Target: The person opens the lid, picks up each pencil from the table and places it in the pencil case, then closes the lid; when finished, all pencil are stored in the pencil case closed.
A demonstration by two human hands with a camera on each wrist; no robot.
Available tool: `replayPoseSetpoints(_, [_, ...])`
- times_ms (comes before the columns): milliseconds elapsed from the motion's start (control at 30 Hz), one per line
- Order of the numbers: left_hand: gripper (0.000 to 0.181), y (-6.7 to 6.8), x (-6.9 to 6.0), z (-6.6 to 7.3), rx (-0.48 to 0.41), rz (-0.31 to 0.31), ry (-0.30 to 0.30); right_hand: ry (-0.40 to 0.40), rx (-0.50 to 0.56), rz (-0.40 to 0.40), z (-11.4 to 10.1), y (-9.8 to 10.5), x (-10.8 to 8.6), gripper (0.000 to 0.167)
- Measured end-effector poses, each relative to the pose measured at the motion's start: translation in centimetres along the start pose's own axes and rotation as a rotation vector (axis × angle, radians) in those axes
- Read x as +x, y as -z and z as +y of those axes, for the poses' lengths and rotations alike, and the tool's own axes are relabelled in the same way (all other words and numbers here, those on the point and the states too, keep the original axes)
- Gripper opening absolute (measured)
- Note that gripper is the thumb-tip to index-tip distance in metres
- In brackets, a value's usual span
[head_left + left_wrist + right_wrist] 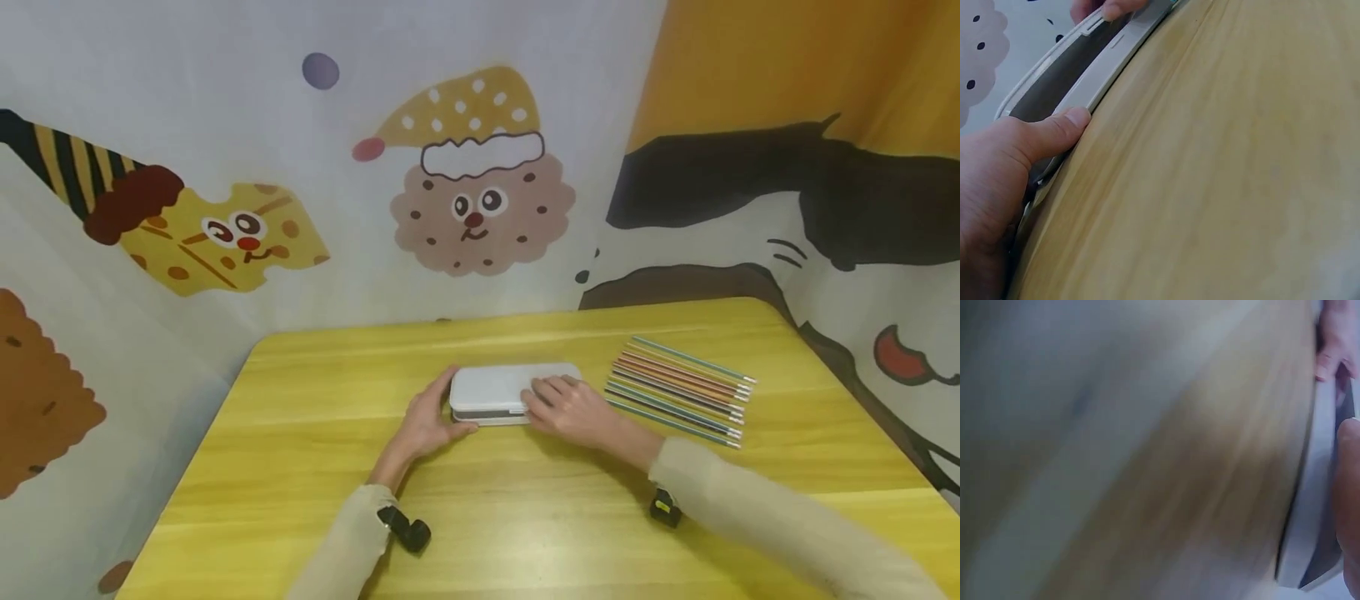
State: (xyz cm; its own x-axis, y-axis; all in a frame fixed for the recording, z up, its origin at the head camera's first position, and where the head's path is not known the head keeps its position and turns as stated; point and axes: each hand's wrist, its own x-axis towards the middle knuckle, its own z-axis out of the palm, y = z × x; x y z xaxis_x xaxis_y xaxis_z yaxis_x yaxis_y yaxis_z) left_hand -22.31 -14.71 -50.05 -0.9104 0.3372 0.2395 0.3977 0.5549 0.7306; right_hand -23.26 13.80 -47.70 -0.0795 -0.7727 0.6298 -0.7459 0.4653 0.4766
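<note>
A white pencil case (pixel 487 385) lies on the yellow table, its lid slightly raised so that a dark gap shows along the front. My left hand (pixel 426 423) grips the left end, and in the left wrist view its thumb (pixel 1072 122) presses on the front of the lower half. At the front edge of the lid, right of the middle, my right hand (pixel 573 410) pinches the lid with curled fingers. The right wrist view is blurred; part of the right hand (pixel 1349 500) shows beside the case (pixel 1310 512). The inside of the case is hidden.
Several striped pencils (pixel 675 392) lie in a row on the wood-grained table (pixel 525 517), right of the case, their eraser ends to the right. Behind the table hangs a cloth (pixel 345 275) printed with cartoon figures.
</note>
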Motion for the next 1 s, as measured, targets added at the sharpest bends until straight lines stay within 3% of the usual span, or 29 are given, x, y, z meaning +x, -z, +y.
replayPoseSetpoints(333, [0.105,-0.3,-0.1,0.0,-0.022,-0.004,0.0,-0.181,0.307,-0.041,2.5,1.4,0.0,0.031])
replayPoseSetpoints(733, [0.109,-0.1,0.0,0.2,0.002,0.002,0.019,-0.478,0.483,-0.123,5.7,3.6,-1.5,0.02])
replayPoseSetpoints(900, [0.102,-0.1,0.0,0.2,0.019,0.014,-0.001,-0.555,0.575,-0.066,6.3,3.7,-1.6,0.017])
replayPoseSetpoints(1000, [0.107,-0.1,0.0,0.2,0.032,0.018,-0.005,-0.57,0.604,-0.016,6.6,3.6,-1.6,0.016])
